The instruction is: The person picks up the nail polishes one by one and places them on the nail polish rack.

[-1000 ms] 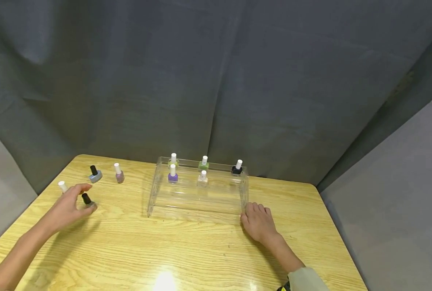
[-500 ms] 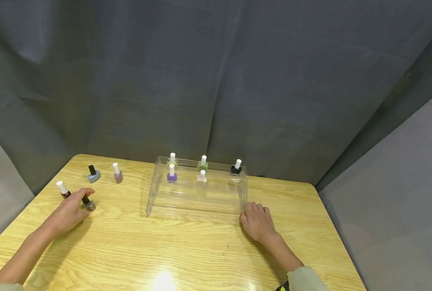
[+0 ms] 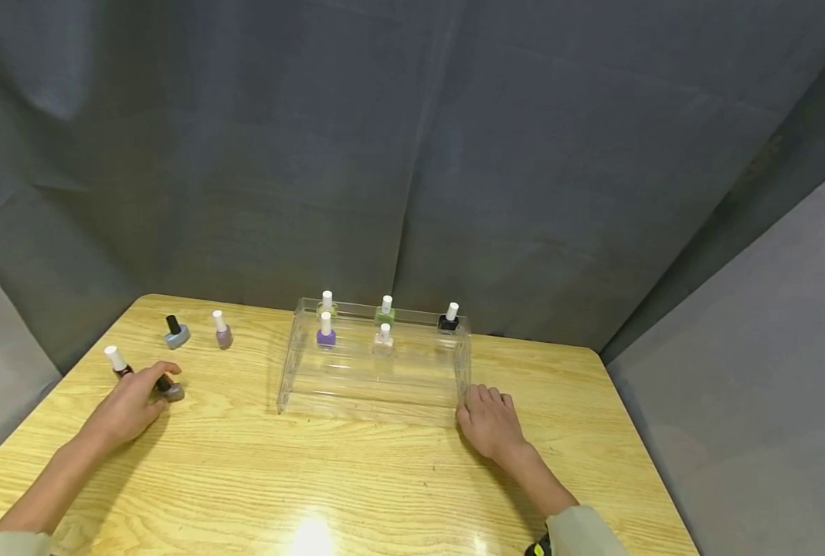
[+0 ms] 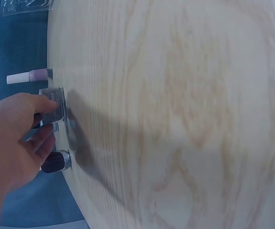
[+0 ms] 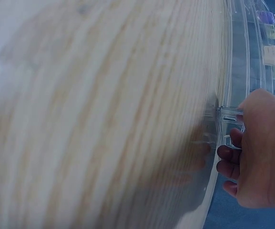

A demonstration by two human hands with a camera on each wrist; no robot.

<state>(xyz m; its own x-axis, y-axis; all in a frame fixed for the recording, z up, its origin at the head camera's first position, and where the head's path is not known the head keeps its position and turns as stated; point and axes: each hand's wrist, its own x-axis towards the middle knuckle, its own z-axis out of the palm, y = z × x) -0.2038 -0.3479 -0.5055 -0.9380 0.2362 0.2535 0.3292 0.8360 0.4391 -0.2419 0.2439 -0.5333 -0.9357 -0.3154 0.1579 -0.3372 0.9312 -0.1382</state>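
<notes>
Between the left fingers [image 4: 44, 146] sits a grey bottle [image 4: 55, 116]

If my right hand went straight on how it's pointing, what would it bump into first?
Most likely the clear rack: your right hand is up against its right end, though depth is hard to judge.

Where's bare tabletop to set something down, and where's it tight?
Free: table in front of the clear rack, between left hand and right hand; also from right hand to the table's right edge. Crowded: table's left end, where left hand, blue bottle, mauve bottle, dark bottle and grey bottle cluster.
</notes>
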